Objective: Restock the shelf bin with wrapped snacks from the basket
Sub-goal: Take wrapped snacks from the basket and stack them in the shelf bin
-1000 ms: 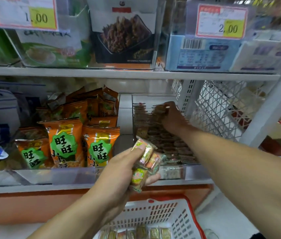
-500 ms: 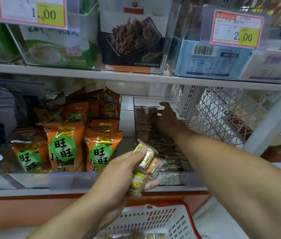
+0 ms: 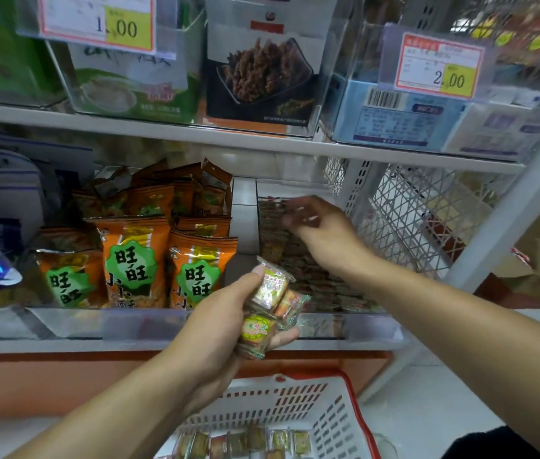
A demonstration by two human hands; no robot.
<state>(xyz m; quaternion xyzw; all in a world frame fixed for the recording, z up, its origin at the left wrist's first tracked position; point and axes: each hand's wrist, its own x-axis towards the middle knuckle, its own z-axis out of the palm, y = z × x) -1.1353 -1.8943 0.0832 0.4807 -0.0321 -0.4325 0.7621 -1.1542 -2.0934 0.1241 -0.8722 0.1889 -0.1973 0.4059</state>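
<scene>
My left hand (image 3: pixel 215 323) is shut on a small stack of wrapped snacks (image 3: pixel 267 303), held in front of the shelf edge. My right hand (image 3: pixel 324 233) reaches deep into the clear shelf bin (image 3: pixel 371 326), fingers spread and blurred over the back rows of wrapped snacks (image 3: pixel 321 286) lying there. I see nothing in that hand. Below, the white basket with a red rim (image 3: pixel 295 402) holds a row of more wrapped snacks (image 3: pixel 245 442).
Orange snack bags (image 3: pixel 132 260) fill the bin to the left. A white wire mesh panel (image 3: pixel 404 220) stands right of the bin. The upper shelf board (image 3: pixel 162 127) hangs low over the bin, with boxed goods and price tags above.
My right hand's fingers have spread out over the back of the bin. The view has moved closer to the shelf. My left hand still holds its stack.
</scene>
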